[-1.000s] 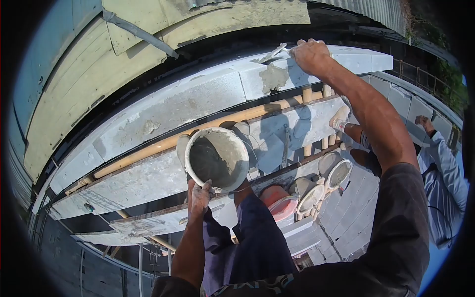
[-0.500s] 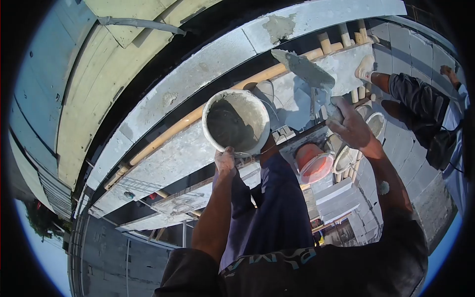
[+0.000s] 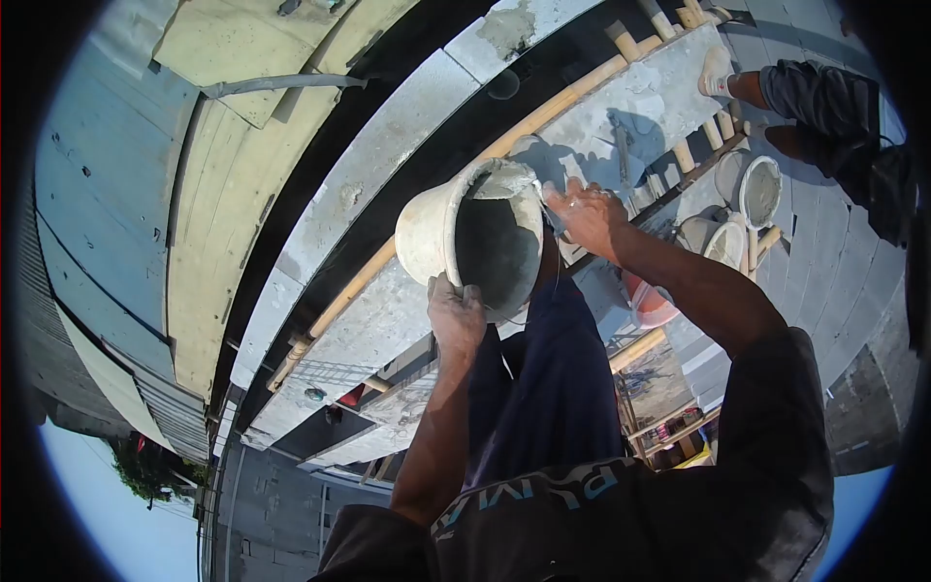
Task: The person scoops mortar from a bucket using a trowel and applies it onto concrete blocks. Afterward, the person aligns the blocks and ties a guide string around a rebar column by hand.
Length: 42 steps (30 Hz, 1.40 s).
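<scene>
Holding tilted bucket (image 3: 417, 233) by its rim in closed grip of left hand (image 3: 456, 320), above plank (image 3: 364, 303). Gripping trowel (image 3: 506, 182) in right hand (image 3: 590, 221), with blade inside upper part of bucket mouth. Judged as scooping or working mortar (image 3: 495, 257). Next, probably calls for steady tilt and level blade, to avoid spilling.

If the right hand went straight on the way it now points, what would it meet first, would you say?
Probably the bucket, at its nearer rim, though depth is unclear here.
</scene>
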Available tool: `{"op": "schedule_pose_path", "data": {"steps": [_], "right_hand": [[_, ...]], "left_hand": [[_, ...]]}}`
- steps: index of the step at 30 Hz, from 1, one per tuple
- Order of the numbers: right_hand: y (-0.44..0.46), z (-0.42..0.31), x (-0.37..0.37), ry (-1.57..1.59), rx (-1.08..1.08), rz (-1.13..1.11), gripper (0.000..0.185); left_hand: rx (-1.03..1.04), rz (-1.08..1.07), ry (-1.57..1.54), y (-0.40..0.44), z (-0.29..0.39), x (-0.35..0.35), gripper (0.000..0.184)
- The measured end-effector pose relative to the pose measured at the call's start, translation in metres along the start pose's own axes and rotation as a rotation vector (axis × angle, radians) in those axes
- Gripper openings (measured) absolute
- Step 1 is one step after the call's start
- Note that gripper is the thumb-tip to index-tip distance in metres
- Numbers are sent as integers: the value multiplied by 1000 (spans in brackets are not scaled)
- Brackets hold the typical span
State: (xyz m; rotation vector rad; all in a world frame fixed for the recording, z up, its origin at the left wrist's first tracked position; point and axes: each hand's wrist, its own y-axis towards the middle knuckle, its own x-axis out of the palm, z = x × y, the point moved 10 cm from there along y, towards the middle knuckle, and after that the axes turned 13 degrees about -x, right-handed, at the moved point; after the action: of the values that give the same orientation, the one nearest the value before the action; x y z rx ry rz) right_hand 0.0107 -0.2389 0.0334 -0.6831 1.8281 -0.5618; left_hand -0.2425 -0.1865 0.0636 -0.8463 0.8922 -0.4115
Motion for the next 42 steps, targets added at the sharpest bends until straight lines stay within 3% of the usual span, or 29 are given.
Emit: {"op": "schedule_pose_path", "data": {"steps": [5,6,8,9,12,16,18,20,22,25,28,30,32,35,39,42], "right_hand": [[-28,-6,77,322,114,-30,29],[-35,-12,85,403,146,-63,29],[-53,-26,102,474,153,-208,39],[-64,-37,103,513,160,-282,44],[-72,-55,136,643,208,-370,43],[-64,-85,182,952,38,-575,43],[-64,-96,192,1201,-64,-594,42],[-75,-105,213,1454,84,-711,41],[-99,-122,207,1659,512,-982,39],[-115,-156,165,2123,420,-1298,34],[-94,-124,135,1397,382,-916,29],[-61,-104,127,800,-28,-464,31],[-62,-91,54,590,86,-310,43],[-52,-68,69,490,299,-23,46],[-43,-93,106,707,299,-286,38],[-25,-102,129,888,119,-321,34]], "left_hand": [[-98,-110,-45,-24,-12,-15,18],[-41,-140,-27,-30,-13,-14,21],[307,87,164,-52,10,-23,18],[315,62,145,-55,5,-23,23],[116,-195,-48,-46,-29,-18,41],[154,-211,-219,-47,-24,-29,40],[13,-319,-196,-46,-33,-26,39],[-8,-366,-203,-48,-38,-25,37],[97,-353,-244,-44,-34,-25,36],[3,-430,-346,-39,-38,-18,32],[-52,-400,-21,-39,-27,-20,34],[-66,-391,6,-35,-32,-15,36],[-13,-369,55,-36,-27,-14,38],[141,-293,121,-47,-15,-15,41],[109,-265,32,-51,-17,-21,47],[29,-374,-119,-50,-33,-26,51]]}}
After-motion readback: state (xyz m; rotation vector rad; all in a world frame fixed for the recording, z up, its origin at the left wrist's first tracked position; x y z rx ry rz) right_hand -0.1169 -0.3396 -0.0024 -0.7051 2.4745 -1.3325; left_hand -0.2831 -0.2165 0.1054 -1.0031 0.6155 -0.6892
